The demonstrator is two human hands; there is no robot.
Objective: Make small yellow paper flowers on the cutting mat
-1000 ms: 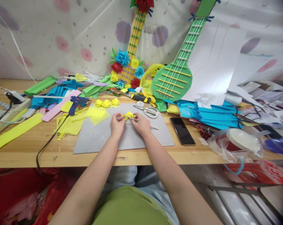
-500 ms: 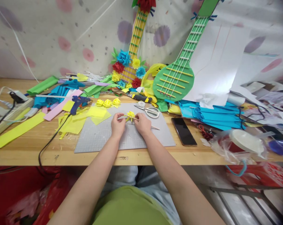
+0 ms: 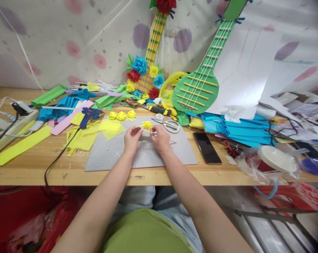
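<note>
Over a grey cutting mat (image 3: pixel 114 154) my left hand (image 3: pixel 131 140) and my right hand (image 3: pixel 161 139) pinch a thin wooden stick (image 3: pixel 172 141). A small yellow paper flower (image 3: pixel 147 125) is rolled around the stick between my fingertips. Both hands have their fingers closed on the stick. Three finished yellow paper flowers (image 3: pixel 121 115) lie in a row at the mat's far edge. White-handled scissors (image 3: pixel 168 124) rest just beyond my right hand.
A blue glue gun (image 3: pixel 86 115) with a black cord lies left of the mat among yellow paper sheets (image 3: pixel 81 140). A black phone (image 3: pixel 207 147) lies right of the mat. Two paper guitars (image 3: pixel 198 88) lean on the wall. A power strip (image 3: pixel 8 123) sits at far left.
The yellow paper has tightened into a more compact flower. Both hands lifted it slightly and moved it a little farther from me.
</note>
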